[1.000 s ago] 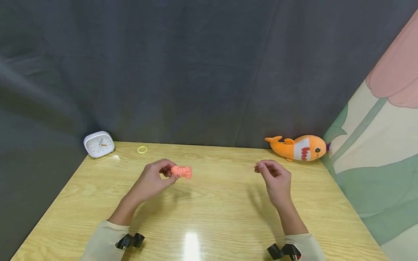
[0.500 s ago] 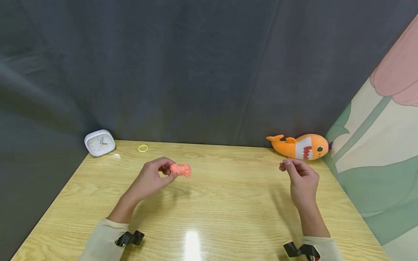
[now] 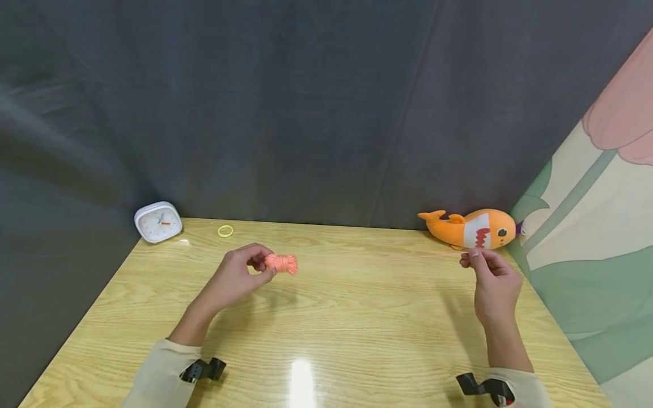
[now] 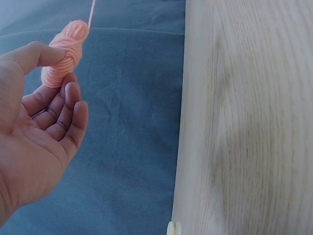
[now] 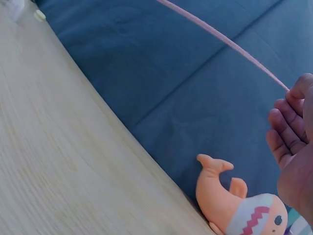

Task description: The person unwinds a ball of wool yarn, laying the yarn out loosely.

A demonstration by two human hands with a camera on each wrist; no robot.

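A small coral-pink yarn bundle (image 3: 282, 263), wound round its middle, is pinched between the thumb and fingers of my left hand (image 3: 240, 277) above the table. In the left wrist view the yarn bundle (image 4: 66, 53) has one strand rising from its upper end. My right hand (image 3: 495, 283), in front of the orange plush shark, pinches a strand of yarn between thumb and forefinger. The right wrist view shows this yarn strand (image 5: 230, 43) running up and left, fairly straight. In the head view the strand is faint against the wood.
A white alarm clock (image 3: 158, 222) stands at the table's back left corner, with a yellow ring (image 3: 225, 231) lying to its right. The orange plush shark (image 3: 469, 229) lies at the back right. Dark curtain (image 3: 306, 113) hangs behind the wooden table (image 3: 347, 328).
My right hand has moved well to the right, away from the left hand, with the strand in its fingers. The left hand and yarn bundle have stayed almost in place.
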